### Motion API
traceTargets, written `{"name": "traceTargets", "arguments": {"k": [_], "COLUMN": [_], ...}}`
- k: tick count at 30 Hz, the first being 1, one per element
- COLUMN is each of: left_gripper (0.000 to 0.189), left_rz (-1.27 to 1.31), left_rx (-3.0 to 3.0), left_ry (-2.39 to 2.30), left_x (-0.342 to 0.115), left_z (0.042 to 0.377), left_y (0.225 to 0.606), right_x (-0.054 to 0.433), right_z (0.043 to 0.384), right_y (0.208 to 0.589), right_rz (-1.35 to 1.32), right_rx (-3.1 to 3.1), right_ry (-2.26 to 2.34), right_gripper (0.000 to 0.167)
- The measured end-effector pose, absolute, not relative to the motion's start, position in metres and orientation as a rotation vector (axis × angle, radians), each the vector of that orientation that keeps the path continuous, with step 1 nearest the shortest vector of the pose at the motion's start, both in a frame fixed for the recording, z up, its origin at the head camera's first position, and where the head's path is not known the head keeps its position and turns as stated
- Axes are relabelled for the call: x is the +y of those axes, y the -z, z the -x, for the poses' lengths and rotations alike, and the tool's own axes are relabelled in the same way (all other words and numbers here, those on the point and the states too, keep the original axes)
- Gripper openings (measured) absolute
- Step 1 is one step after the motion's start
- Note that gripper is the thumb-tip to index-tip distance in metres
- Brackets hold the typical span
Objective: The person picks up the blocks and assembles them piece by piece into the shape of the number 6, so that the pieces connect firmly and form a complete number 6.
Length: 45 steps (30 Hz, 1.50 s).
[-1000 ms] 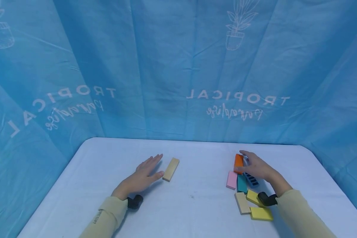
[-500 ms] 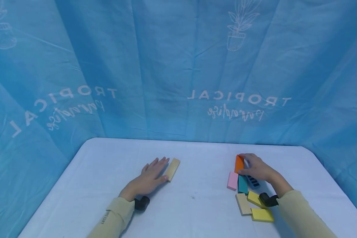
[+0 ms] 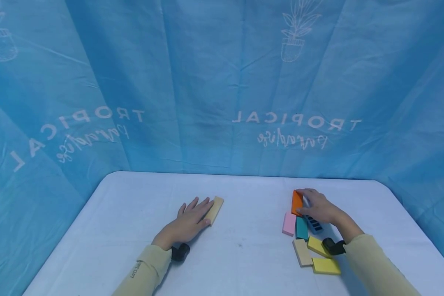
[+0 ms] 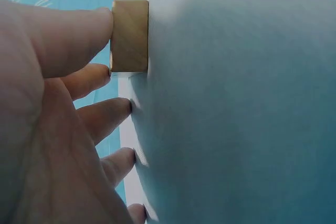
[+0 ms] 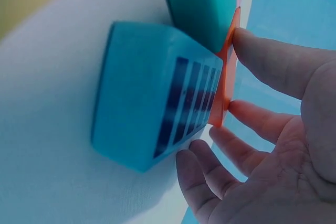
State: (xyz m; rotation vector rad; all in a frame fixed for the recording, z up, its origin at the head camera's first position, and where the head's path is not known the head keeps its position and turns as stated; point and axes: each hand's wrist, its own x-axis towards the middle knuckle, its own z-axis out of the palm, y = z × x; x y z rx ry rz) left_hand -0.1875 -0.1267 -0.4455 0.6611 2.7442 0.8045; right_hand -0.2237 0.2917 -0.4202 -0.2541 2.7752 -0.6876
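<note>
In the head view my left hand (image 3: 186, 224) lies over the left side of a plain wooden block (image 3: 217, 207), fingers spread and mostly straight. The left wrist view shows the thumb against the top face of that wooden block (image 4: 130, 36), with the forefinger tip at its edge. My right hand (image 3: 320, 207) pinches an orange block (image 3: 297, 202) between thumb and forefinger at its two ends. Seen from the right wrist, the orange block (image 5: 224, 85) stands behind a blue block with dark bars (image 5: 142, 93) and a teal block (image 5: 202, 6).
Near the right hand lie a pink block (image 3: 289, 224), another wooden block (image 3: 302, 253) and two yellow blocks, one (image 3: 326, 266) nearer the front. A white cloth covers the table (image 3: 244, 263). A blue printed curtain (image 3: 207, 90) hangs behind it.
My left hand has moved right and onto the wooden block. The right thumb and forefinger have closed on the orange block, which now looks tilted.
</note>
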Motion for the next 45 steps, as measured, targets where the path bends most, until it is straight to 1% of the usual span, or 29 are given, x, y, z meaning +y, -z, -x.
{"name": "traceTargets", "arguments": {"k": [2, 8, 15, 23, 32, 45], "left_gripper": [0.056, 0.056, 0.056, 0.057, 0.057, 0.058], "left_rz": [-0.662, -0.68, -0.692, -0.694, -0.716, -0.68], "left_rx": [2.75, 2.762, 2.766, 2.779, 2.797, 2.794], "left_ry": [-0.796, -0.776, -0.781, -0.769, -0.769, -0.768], "left_x": [-0.126, -0.126, -0.126, -0.126, -0.126, -0.125], "left_z": [0.187, 0.189, 0.189, 0.188, 0.188, 0.188], "left_y": [0.446, 0.449, 0.45, 0.449, 0.449, 0.45], "right_x": [0.291, 0.291, 0.289, 0.287, 0.285, 0.282], "right_z": [0.224, 0.225, 0.226, 0.231, 0.234, 0.235], "right_y": [0.42, 0.422, 0.421, 0.423, 0.426, 0.423], "right_rz": [0.261, 0.271, 0.286, 0.244, 0.24, 0.23], "right_rx": [2.779, 2.792, 2.81, 2.798, 2.832, 2.834], "right_ry": [0.674, 0.624, 0.575, 0.537, 0.528, 0.505], "right_gripper": [0.069, 0.081, 0.083, 0.091, 0.09, 0.089]}}
